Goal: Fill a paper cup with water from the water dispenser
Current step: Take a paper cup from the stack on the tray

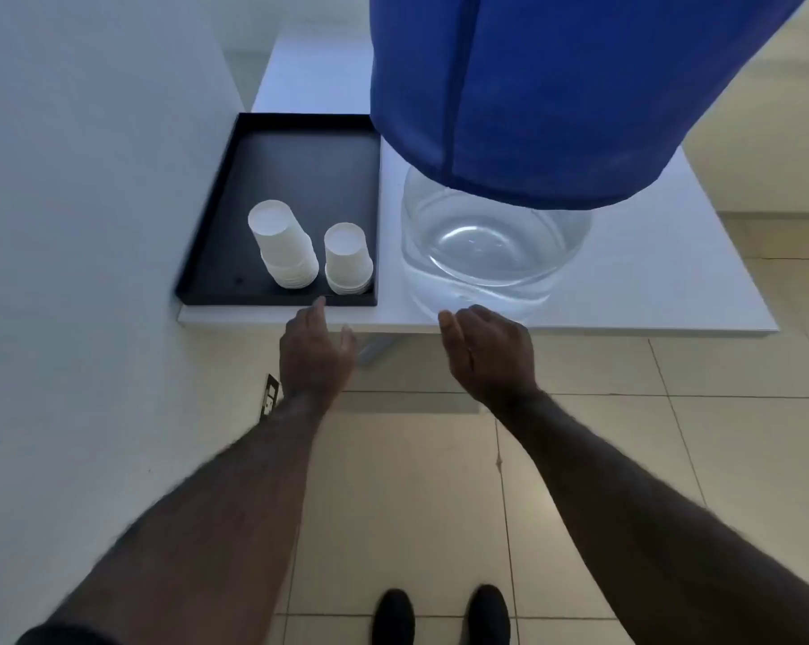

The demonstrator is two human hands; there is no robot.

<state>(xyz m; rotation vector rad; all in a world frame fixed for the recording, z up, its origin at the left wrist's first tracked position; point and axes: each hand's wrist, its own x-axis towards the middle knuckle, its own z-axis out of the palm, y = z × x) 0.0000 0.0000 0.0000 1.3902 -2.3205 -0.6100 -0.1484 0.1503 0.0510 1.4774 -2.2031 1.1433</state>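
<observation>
Two stacks of upside-down white paper cups stand on a black tray (pixel 216 253): a taller stack (pixel 284 246) on the left and a shorter stack (pixel 348 258) on the right. The water dispenser is a clear water bottle (pixel 491 258) under a blue cloth cover (pixel 556 86), right of the tray. My left hand (pixel 316 353) hovers at the table's front edge, fingers apart, just below the shorter stack, holding nothing. In front of the bottle's base, my right hand (pixel 488 351) is empty with loosely curled fingers. No tap is visible.
The white table (pixel 672 281) stands against a white wall (pixel 91 225) on the left. Beige floor tiles (pixel 440 481) lie below, with my two black shoes (pixel 440 616) at the bottom. A small black label (pixel 271 395) sits low on the wall.
</observation>
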